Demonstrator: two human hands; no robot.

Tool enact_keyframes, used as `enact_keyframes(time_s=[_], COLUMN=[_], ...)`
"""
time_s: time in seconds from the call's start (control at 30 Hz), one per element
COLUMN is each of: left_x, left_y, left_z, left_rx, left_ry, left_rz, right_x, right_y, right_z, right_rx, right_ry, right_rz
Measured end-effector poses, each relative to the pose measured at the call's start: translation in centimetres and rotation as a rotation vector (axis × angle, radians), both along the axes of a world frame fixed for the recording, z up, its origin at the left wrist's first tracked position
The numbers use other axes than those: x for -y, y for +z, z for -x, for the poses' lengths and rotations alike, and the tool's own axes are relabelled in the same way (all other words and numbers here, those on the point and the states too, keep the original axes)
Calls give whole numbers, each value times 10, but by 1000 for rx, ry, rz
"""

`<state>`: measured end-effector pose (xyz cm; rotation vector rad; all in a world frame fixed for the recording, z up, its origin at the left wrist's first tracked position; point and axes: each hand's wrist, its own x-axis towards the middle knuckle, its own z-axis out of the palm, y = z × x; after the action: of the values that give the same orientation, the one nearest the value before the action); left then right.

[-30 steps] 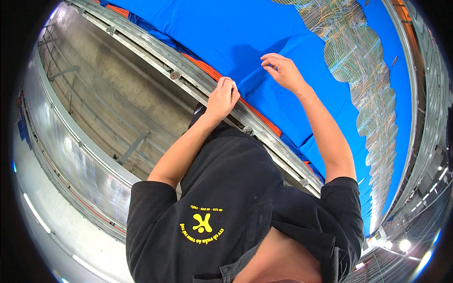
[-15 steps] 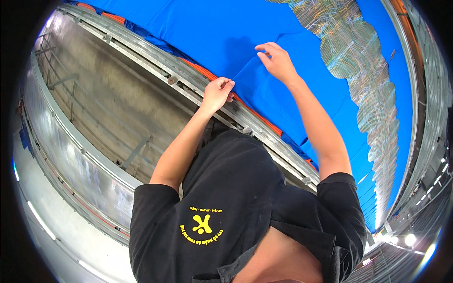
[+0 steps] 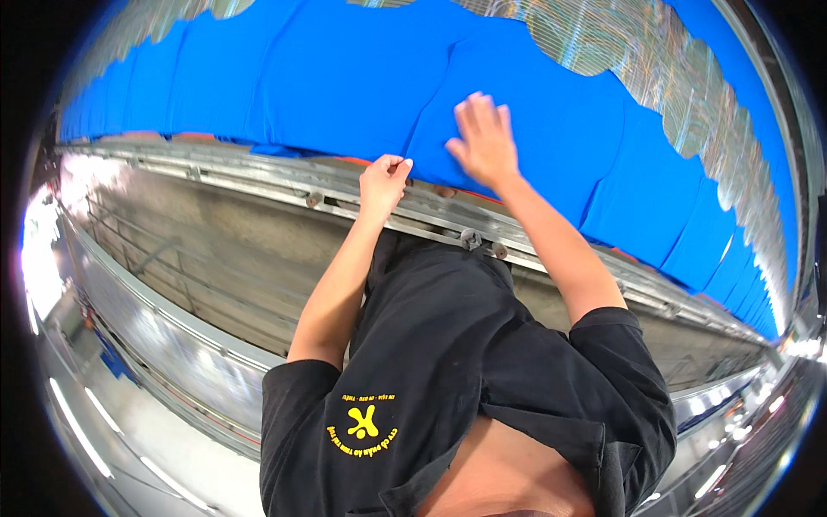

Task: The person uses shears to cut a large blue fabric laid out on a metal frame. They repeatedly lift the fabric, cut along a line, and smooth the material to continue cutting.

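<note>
A long run of bright blue fabric lies spread across a table that curves through the upper part of the view. My left hand is closed on the fabric's near edge, right above the metal rail. My right hand rests flat on the blue fabric with fingers spread, a little farther in. Both forearms reach up from my black short-sleeved shirt, which fills the lower middle.
The metal rail with bolts runs along the table's near side. Below it lie a grey floor and shiny metal framework. Patterned pale material lies beyond the blue fabric at the upper right.
The view has swung so the table now runs more level. My right hand went from pinching the fabric to lying flat on it. My left hand stays at the near edge.
</note>
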<state>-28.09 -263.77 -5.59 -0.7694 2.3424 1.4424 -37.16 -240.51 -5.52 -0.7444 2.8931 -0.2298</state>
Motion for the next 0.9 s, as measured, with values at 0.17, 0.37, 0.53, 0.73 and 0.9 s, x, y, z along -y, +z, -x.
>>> enact_keyframes(time_s=[0.17,0.37,0.53,0.73,0.9], left_x=[10,-24,-57,-46,-38], left_y=[-1,-26,-3,-3,7], left_z=[63,239,338,376,364], left_rx=[-185,-149,-129,-55,-286], left_ry=[-130,-147,-423,-686,-535], left_rz=[111,129,369,15,-20], right_x=[23,-31,-27,13,56], right_y=[-25,-21,-17,-18,-25], right_z=[-52,-15,-3,61,162], right_rx=[53,-83,-4,-1,-94], right_ry=[285,-310,-356,-463,-509], right_rz=[295,204,141,151,229])
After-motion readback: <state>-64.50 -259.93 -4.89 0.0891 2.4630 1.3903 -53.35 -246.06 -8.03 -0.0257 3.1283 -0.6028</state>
